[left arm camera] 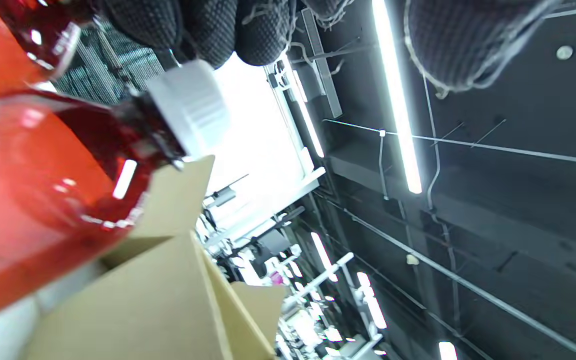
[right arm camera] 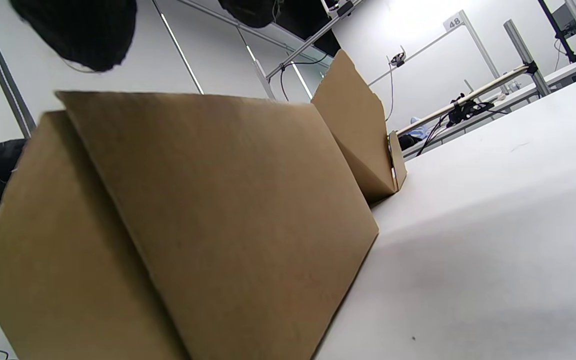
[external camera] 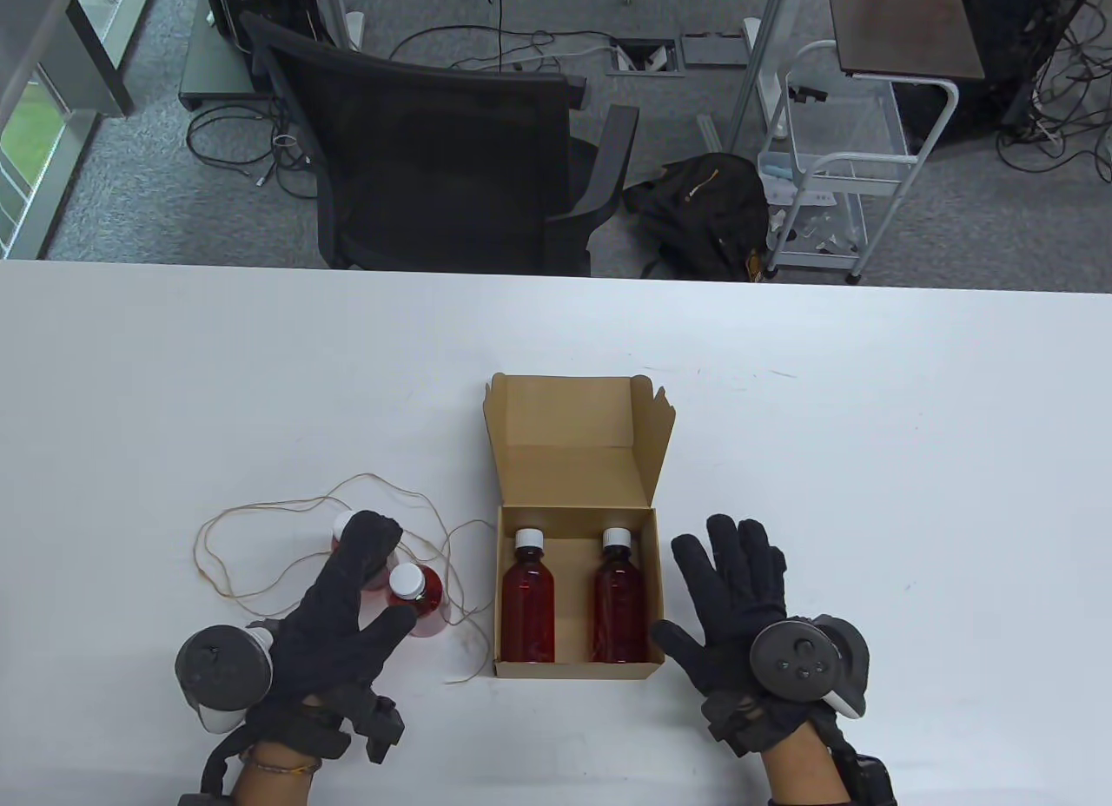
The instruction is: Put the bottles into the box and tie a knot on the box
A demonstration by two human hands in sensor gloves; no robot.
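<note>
Reaching over two upright red plastic bottles with white caps (external camera: pixel 415 599), the gloved left hand (external camera: pixel 343 615) has its fingers draped over the farther one and its thumb beside the nearer; no closed grasp shows. Thin tan string (external camera: pixel 261 528) loops around them. Just right, the open brown cardboard box (external camera: pixel 573 667) holds two bottles lying flat (external camera: pixel 527 599). Beside its right wall, the right hand (external camera: pixel 738 615) hovers, fingers spread.

An open cardboard box (external camera: pixel 573 528), lid raised, holds two red bottles (external camera: pixel 527 602) lying side by side, white caps on. Two more red bottles (external camera: pixel 421 597) stand left of it amid a looped string (external camera: pixel 261 528).
</note>
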